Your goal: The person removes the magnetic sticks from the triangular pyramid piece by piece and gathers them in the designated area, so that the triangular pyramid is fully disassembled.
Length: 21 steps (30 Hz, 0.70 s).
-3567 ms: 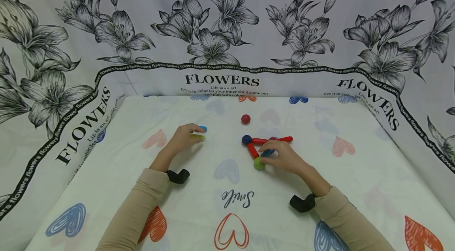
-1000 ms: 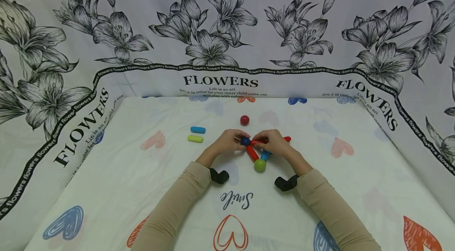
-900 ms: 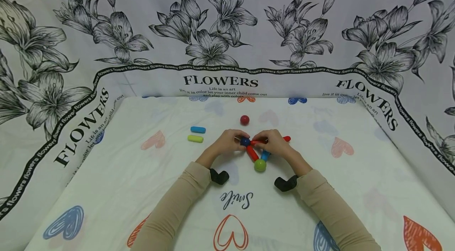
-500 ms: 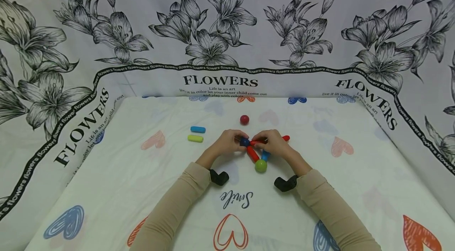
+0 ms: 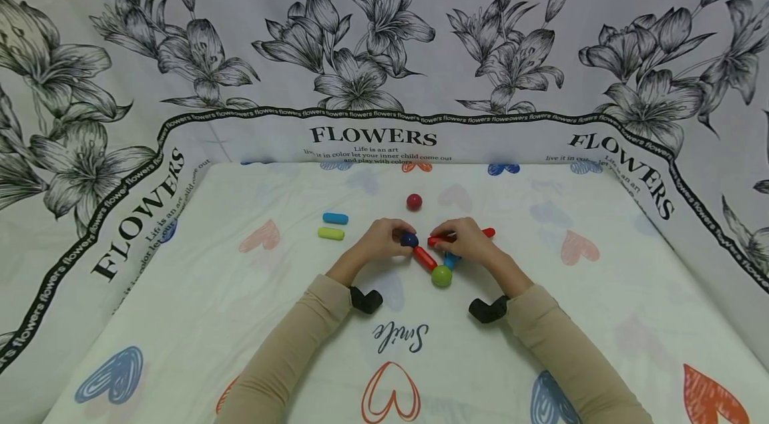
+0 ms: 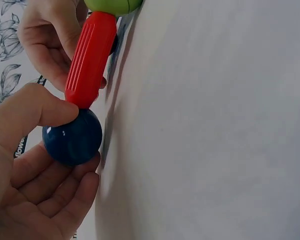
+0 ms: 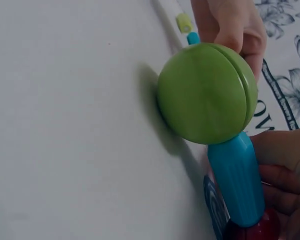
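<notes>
Toward the left of the surface point(image 5: 180, 317), well apart from the hands, lie 2 loose short rods side by side: a blue rod point(image 5: 335, 218) nearer the back edge and a yellow-green rod point(image 5: 330, 234) just in front of it. Near the middle, the left hand point(image 5: 380, 242) has its grip curled around a dark blue ball point(image 5: 409, 240), thumb on top and fingers cupped beneath it, as the left wrist view shows. A short red rod point(image 5: 424, 258) touches that ball and runs toward the front edge to a green ball point(image 5: 441, 276), which rests on the surface. A light blue rod point(image 7: 236, 180) also joins the green ball and rises toward the right hand point(image 5: 465, 245), whose grip is closed around the joint where this rod meets a long red rod point(image 5: 459, 236); that rod lies crosswise, its far end sticking out to the right of the fingers. A gap shows between the long red rod and the dark blue ball. A lone red ball point(image 5: 414, 201) sits behind the hands, nearer the back edge.
</notes>
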### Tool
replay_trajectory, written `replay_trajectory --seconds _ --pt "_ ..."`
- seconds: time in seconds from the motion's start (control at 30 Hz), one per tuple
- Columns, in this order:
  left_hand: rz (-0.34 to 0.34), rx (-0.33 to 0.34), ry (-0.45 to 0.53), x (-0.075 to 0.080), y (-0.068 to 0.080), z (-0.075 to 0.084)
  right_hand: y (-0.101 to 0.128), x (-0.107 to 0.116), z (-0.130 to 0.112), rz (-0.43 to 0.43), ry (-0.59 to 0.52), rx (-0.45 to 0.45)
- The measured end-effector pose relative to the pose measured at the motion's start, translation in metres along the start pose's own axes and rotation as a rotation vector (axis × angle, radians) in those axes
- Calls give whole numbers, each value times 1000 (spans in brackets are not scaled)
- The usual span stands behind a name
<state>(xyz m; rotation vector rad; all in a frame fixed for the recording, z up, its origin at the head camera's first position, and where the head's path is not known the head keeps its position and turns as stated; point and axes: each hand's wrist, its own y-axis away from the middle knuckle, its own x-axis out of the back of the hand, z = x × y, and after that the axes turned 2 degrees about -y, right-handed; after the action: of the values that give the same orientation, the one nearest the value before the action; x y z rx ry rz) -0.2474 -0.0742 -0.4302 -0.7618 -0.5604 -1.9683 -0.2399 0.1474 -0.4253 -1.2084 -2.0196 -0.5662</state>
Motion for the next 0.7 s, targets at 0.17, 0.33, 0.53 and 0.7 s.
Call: replay_trajectory --seconds 0.17,0.33,0.53,0.7 --pt "-5 3 4 0 1 1 8 -3 -5 70 1 35" --pt "-15 3 -4 0 2 0 18 -8 -13 157 45 136" --pt "-7 -22 -13 0 3 -1 26 -16 -19 172 1 194" --pt "-8 -39 -11 -1 4 -2 27 -23 -20 134 7 161"
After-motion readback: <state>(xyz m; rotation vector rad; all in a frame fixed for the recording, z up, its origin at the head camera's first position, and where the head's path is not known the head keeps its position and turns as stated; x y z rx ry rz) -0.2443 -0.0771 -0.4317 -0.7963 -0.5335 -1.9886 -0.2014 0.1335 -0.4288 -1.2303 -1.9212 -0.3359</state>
